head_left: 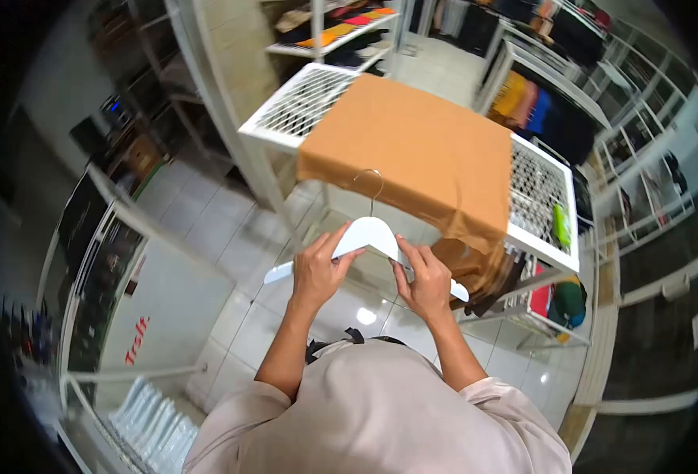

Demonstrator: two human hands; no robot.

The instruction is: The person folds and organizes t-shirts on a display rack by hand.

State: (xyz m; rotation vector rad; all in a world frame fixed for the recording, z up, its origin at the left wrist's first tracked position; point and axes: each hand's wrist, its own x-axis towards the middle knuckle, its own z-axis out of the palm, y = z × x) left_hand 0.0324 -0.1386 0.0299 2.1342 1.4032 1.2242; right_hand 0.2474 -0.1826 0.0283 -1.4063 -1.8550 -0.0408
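Seemingly for balance, left hand [317, 267] and right hand [425, 278] grip a white, arched, metal-hooked hanger [367, 232] at eight and four o'clock.

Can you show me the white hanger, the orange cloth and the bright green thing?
White hanger [367, 231]: head view, on its wide middle part.
Orange cloth [408, 142]: head view, on its flat upper surface.
Bright green thing [561, 226]: head view, about halfway along it.

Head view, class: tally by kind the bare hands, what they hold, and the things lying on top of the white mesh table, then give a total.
Hands: 2 (left hand, right hand)
White hanger: 1
Orange cloth: 1
Bright green item: 1
Total: 5
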